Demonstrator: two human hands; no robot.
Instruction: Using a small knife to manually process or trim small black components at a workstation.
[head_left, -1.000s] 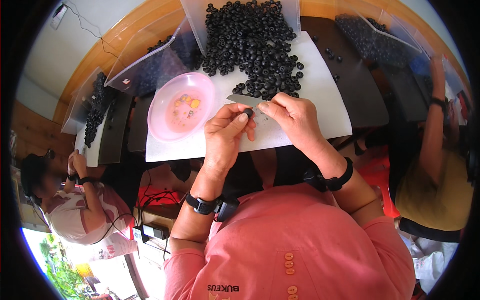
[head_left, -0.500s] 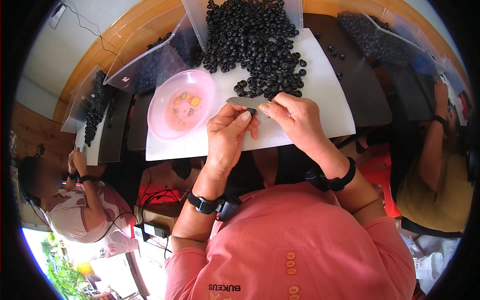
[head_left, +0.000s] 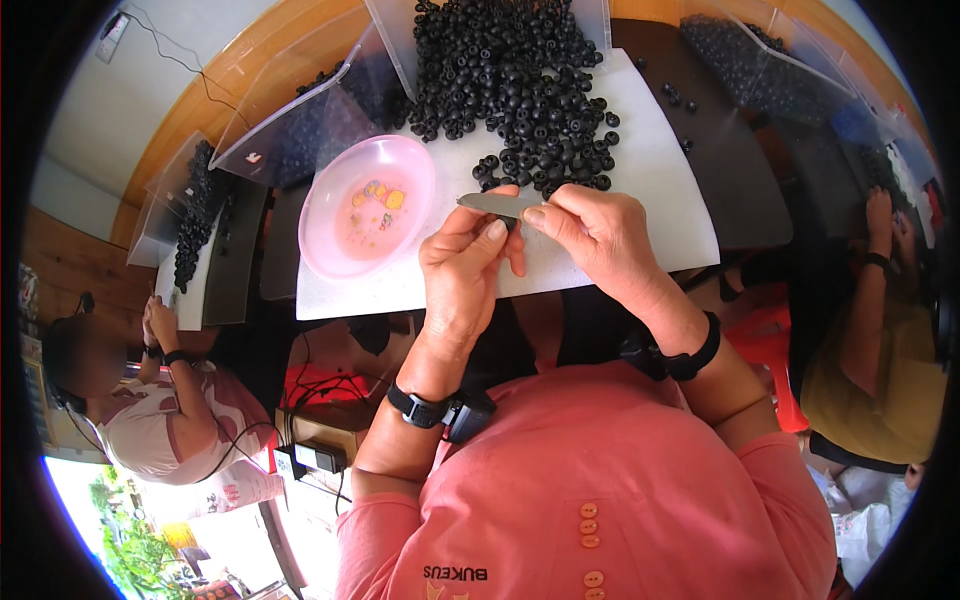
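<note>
I saw the slim grey metal blade (head_left: 497,204) pinched in my right hand (head_left: 600,235), fingers tight at its near end, just above the white table (head_left: 650,190); it looked light, stiff, sharp-edged. My left hand (head_left: 465,270) pinched something unclear beneath. Nearby, a pink plastic bowl (head_left: 330,250) held yellow bits; black round beads (head_left: 520,90) lay heaped.

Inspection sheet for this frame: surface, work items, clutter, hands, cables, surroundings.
Surface: white board on a dark table.
Work items: grey blade; heap of small black round pieces; pink bowl holding a few yellow bits.
Clutter: stray black pieces on the table.
Hands: left hand pinching something small, hidden; right hand gripping the blade.
Cables: wall cable; black leads under the table.
Surroundings: clear bins; a seated person on each side.
</note>
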